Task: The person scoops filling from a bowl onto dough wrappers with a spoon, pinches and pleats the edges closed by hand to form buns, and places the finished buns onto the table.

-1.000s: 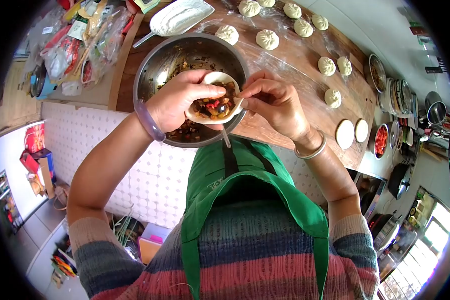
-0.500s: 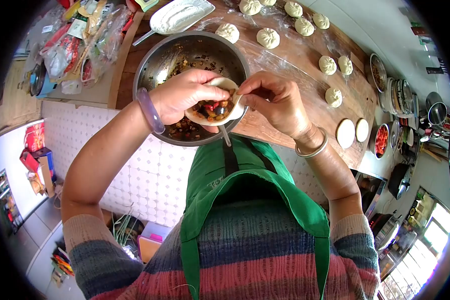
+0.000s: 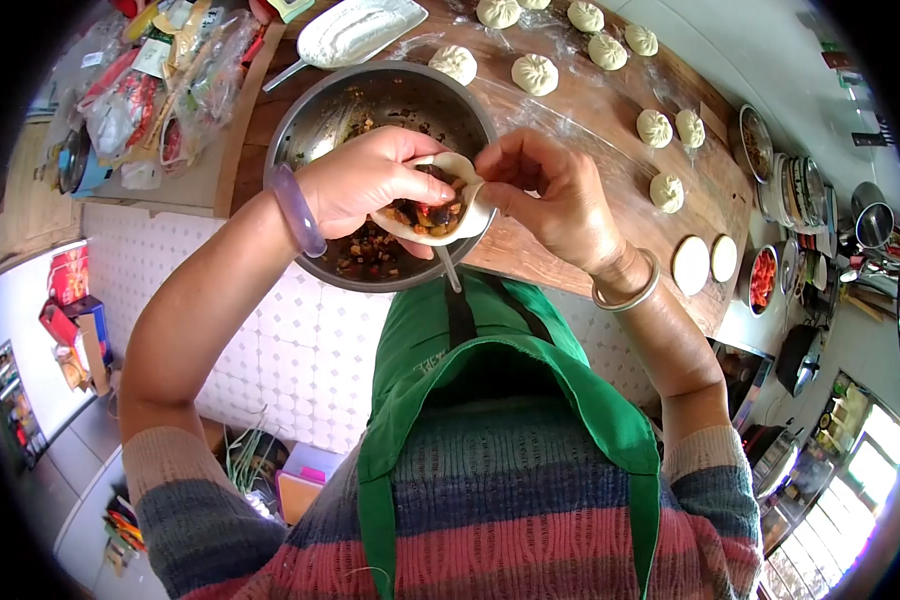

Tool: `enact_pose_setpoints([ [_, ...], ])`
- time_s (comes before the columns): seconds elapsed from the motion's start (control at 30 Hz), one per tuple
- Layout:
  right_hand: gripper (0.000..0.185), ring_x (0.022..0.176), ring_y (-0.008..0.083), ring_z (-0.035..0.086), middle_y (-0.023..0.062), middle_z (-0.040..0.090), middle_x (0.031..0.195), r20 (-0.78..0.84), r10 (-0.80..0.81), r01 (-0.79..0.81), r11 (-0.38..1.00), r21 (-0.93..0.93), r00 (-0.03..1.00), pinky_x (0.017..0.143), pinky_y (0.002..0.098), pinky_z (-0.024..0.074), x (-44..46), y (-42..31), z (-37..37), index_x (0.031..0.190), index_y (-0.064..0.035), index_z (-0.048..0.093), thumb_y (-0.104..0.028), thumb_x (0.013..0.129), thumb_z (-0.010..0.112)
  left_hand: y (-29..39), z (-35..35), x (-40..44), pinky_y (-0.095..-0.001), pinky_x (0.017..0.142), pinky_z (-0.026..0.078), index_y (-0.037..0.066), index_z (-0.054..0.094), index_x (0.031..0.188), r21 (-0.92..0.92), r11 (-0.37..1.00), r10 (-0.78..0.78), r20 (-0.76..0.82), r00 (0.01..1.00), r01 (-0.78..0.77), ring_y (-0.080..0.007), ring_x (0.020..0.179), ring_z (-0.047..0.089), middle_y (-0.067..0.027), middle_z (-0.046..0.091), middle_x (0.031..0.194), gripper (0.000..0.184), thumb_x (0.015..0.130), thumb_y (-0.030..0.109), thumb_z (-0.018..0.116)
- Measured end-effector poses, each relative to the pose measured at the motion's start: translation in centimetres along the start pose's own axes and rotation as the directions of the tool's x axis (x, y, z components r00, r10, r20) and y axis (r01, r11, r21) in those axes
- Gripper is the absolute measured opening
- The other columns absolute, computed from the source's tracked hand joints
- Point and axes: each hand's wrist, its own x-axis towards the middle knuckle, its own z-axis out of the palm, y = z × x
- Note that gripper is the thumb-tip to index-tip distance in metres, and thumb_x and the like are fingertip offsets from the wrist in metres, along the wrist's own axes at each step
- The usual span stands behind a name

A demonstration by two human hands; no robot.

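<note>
My left hand [image 3: 365, 185] cups a round dough wrapper [image 3: 432, 238] from the left, its thumb over the chopped filling [image 3: 436, 210] inside. The wrapper is held above a steel bowl [image 3: 288, 150] with more dark and red filling in it. At the wrapper's right edge, the thumb of my right hand [image 3: 555, 200] touches the dough, and its index finger is bent close above. A spoon handle [image 3: 452, 272] pokes out past the bowl's near rim, just below the wrapper. The wrapper's underside is partly hidden by my left fingers.
Several pleated buns [image 3: 535, 74] sit on the floured wooden board [image 3: 560, 130]. Two flat dough rounds [image 3: 691, 265] lie at its right end. A flour scoop [image 3: 358, 30] rests behind the bowl; a bowl of red pieces [image 3: 762, 278] stands right.
My right fingers have parted somewhat at the wrapper's edge, the index finger lifting from the thumb. The wrapper has tipped slightly and its near-right rim stands higher. My left hand still holds it.
</note>
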Motion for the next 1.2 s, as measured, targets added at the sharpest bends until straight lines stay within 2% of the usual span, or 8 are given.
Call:
enact_pose_setpoints([
  [0.17,0.014,0.079,0.01,0.064,0.0069,0.066,0.086,0.043,0.014,-0.012,0.999,-0.034,0.999,0.069,0.024,0.0544,-0.1,0.4,-0.3,0.095,0.0015,0.065,0.003,0.081,0.068,0.1,0.4,-0.1,-0.0362,0.063,0.062,-0.004,0.051,0.123,0.072,0.996,0.058,-0.016,0.998,-0.057,-0.0218,0.084,0.067,-0.0131,0.063,0.1,0.036,0.089,0.009,0.055],
  [0.27,0.014,0.078,0.01,0.064,0.0066,0.066,0.086,0.043,0.034,-0.034,0.999,0.004,0.999,0.067,0.0244,0.0541,-0.1,0.7,-0.6,0.094,0.0009,0.066,0.002,0.081,0.069,0.2,-0.7,0.1,-0.037,0.064,0.062,-0.006,0.049,0.124,-0.153,0.987,0.06,0.016,0.998,-0.056,-0.0225,0.086,0.068,-0.0147,0.064,0.103,0.038,0.09,0.009,0.054],
  [0.4,0.013,0.077,0.0108,0.065,0.0063,0.066,0.086,0.004,-0.184,0.184,0.983,-0.018,0.983,0.068,0.0252,0.0543,0.5,1.4,-0.4,0.093,0.0004,0.066,0.001,0.08,0.069,-0.2,-0.9,0.6,-0.0363,0.065,0.062,-0.006,0.052,0.122,-0.065,0.993,0.091,-0.038,0.995,-0.094,-0.022,0.086,0.068,-0.0146,0.064,0.104,0.035,0.091,0.01,0.052],
  [0.5,0.014,0.076,0.0116,0.065,0.0068,0.066,0.087,-0.045,-0.071,0.067,0.995,-0.073,0.996,0.067,0.0254,0.054,0.4,-0.1,0.0,0.093,0.001,0.066,0.002,0.079,0.07,0.1,-0.7,0.5,-0.035,0.066,0.062,-0.006,0.053,0.121,0.002,0.998,0.059,-0.041,0.997,-0.058,-0.0206,0.086,0.068,-0.0135,0.064,0.103,0.033,0.091,0.01,0.052],
  [0.8,0.013,0.076,0.0141,0.065,0.0074,0.064,0.084,0.109,-0.268,0.282,0.946,-0.157,0.957,0.066,0.0258,0.0536,1.0,0.1,-0.5,0.087,-0.0041,0.069,0.002,0.075,0.072,1.3,-0.4,0.7,-0.0303,0.057,0.061,-0.004,0.055,0.119,0.169,0.984,-0.075,0.063,0.995,0.064,-0.018,0.08,0.067,-0.0109,0.065,0.098,0.032,0.091,0.012,0.053],
  [0.9,0.012,0.074,0.0125,0.064,0.0062,0.065,0.083,0.055,-0.229,0.235,0.957,-0.172,0.972,0.065,0.0243,0.0532,0.6,0.8,-0.4,0.088,-0.002,0.068,0.002,0.078,0.071,0.9,0.7,0.6,-0.026,0.052,0.059,-0.001,0.057,0.117,0.135,0.991,0.018,-0.078,0.997,-0.008,-0.0149,0.076,0.067,-0.0088,0.065,0.096,0.03,0.092,0.015,0.053],
  [1.07,0.009,0.07,0.0083,0.062,0.0046,0.066,0.08,-0.168,-0.052,0.076,0.988,0.134,0.984,0.063,0.0212,0.0525,0.1,3.1,-0.1,0.09,0.0011,0.065,0.002,0.082,0.069,0.1,-2.2,1.6,-0.0175,0.04,0.048,0.007,0.064,0.103,-0.069,0.994,0.082,-0.019,0.996,-0.083,-0.0046,0.059,0.062,-0.0014,0.067,0.079,0.042,0.094,0.046,0.052],
  [1.2,0.009,0.068,0.0075,0.062,0.0042,0.066,0.079,-0.214,0.012,0.038,0.972,0.23,0.977,0.062,0.0208,0.0524,0.0,4.7,1.0,0.091,0.0011,0.064,0.001,0.084,0.068,-0.7,-1.1,2.2,-0.0347,0.067,0.057,0.008,0.059,0.114,-0.062,0.998,-0.037,-0.244,0.969,0.022,-0.0145,0.09,0.065,-0.0072,0.064,0.106,0.059,0.091,0.06,0.046],
])
